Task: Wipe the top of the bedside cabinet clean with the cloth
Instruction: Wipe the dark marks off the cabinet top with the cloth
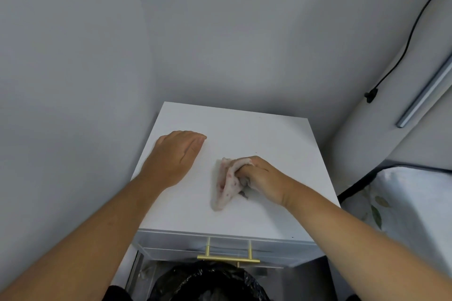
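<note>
The white bedside cabinet point(256, 134) stands in a corner between grey walls, its flat top facing me. A crumpled pale pink cloth point(226, 184) with red spots lies on the middle of the top. My right hand point(265, 179) is closed on the cloth's right side and presses it against the surface. My left hand point(177, 156) rests palm down on the left part of the top, fingers together and pointing right, holding nothing.
A gold drawer handle point(228, 258) sticks out of the cabinet front below. A bin with a black bag point(210, 281) stands right in front of it. A bed with a leaf-patterned pillow point(401, 205) is at the right. A black cable point(411, 32) hangs on the right wall.
</note>
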